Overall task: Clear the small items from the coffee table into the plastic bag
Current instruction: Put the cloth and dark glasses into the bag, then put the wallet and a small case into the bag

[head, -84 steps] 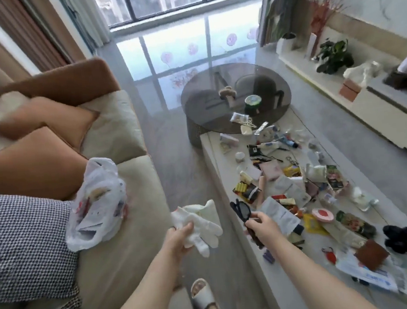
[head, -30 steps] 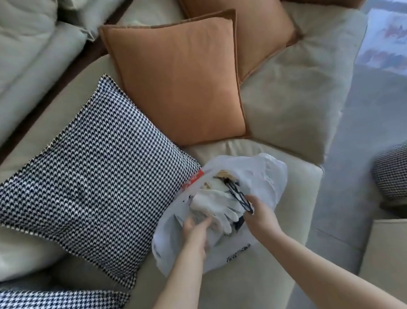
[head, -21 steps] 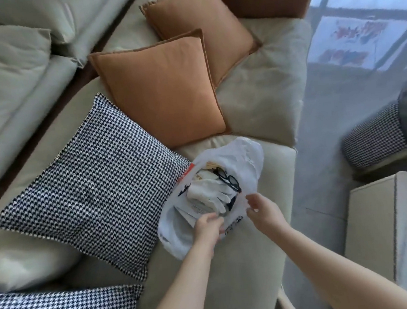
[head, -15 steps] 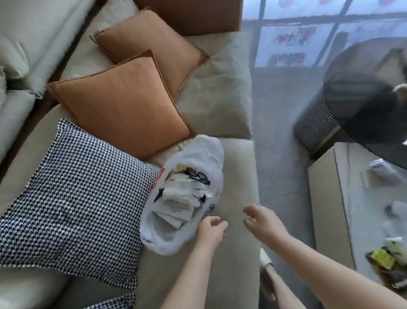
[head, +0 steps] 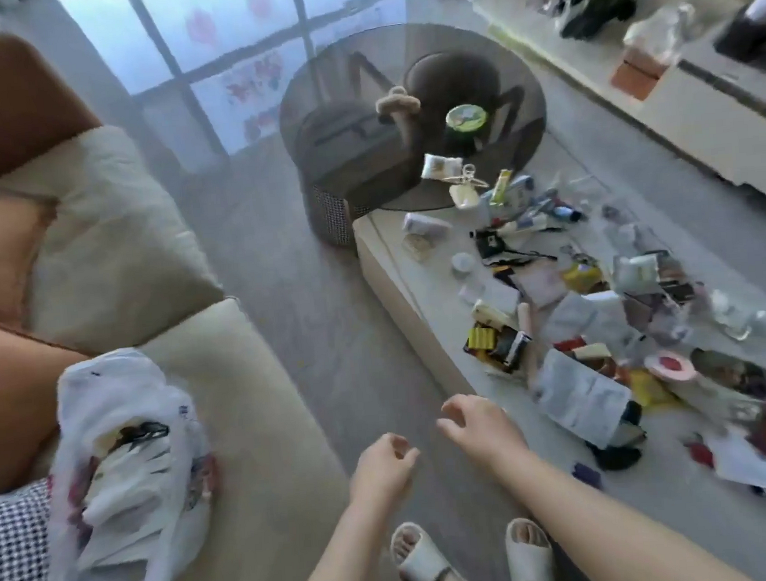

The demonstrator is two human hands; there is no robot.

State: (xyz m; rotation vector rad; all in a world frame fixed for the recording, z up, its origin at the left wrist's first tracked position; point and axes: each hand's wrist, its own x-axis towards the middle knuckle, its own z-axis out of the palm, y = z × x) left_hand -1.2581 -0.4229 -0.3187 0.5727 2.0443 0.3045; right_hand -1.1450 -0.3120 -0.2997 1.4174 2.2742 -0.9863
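Note:
The white plastic bag [head: 126,489] lies open on the beige sofa seat at lower left, with white gloves and black glasses [head: 147,431] inside. The pale coffee table [head: 399,284] runs along the right, strewn with several small items: a white paper packet [head: 579,396], a yellow and black pack [head: 497,343], a pink tape roll [head: 669,366], tubes and wrappers. My left hand [head: 383,466] hovers over the floor between sofa and table, fingers loosely curled, holding nothing. My right hand [head: 479,425] is beside it near the table's edge, fingers relaxed and empty.
A round dark glass table [head: 408,114] with a green tin [head: 466,118] stands beyond the coffee table. A low white cabinet [head: 697,109] lines the right wall. Orange cushions [head: 3,384] and a houndstooth pillow [head: 11,544] sit on the sofa. My slippered feet [head: 473,558] are on the grey floor.
Both hands dropped the gloves and glasses into the bag, let go and drew back. My view swung right from the sofa to the coffee table, and both hands now hang empty.

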